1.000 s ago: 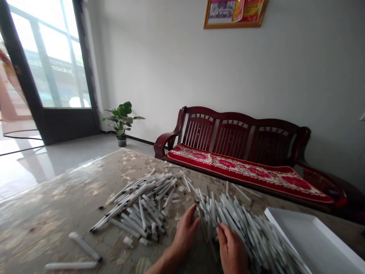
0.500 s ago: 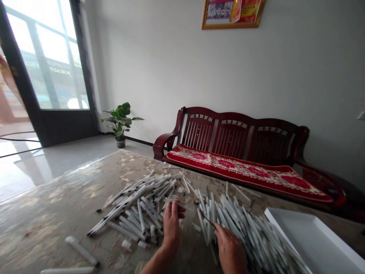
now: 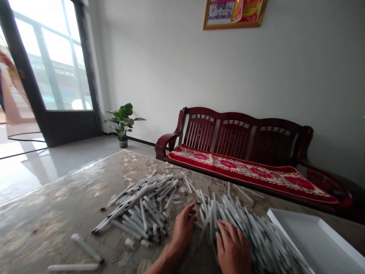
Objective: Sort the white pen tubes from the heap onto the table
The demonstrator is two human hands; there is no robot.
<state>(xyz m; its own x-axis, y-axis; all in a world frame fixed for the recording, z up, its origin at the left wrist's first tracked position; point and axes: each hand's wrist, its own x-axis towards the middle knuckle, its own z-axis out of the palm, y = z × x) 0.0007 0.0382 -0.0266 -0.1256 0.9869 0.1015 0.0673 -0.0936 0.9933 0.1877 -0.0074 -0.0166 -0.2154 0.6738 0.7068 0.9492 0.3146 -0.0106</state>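
My left hand [image 3: 183, 227] is held over the table between two piles, its fingers curled. Whatever is in its fingers, if anything, I cannot make out. My right hand [image 3: 233, 245] lies on the near left side of the right-hand pile of translucent pen tubes [image 3: 251, 224], fingers stretched out over them. To the left of my left hand is a pile of white pens with black ends [image 3: 134, 198], several of them crossing one another. Small white caps [image 3: 129, 243] lie at that pile's near edge.
A white shallow box [image 3: 310, 236] stands at the right. Two loose pens, one of them a slanted pen [image 3: 87, 247], lie at the near left on the patterned tablecloth [image 3: 57, 213]. Beyond the table are a red wooden bench [image 3: 228, 131], a potted plant [image 3: 123, 121] and a glass door [image 3: 57, 76].
My left hand has moved right and nearer to the right-hand pile. The thin dark stick at my right hand's fingertips no longer shows; that hand now lies flatter on the tubes.
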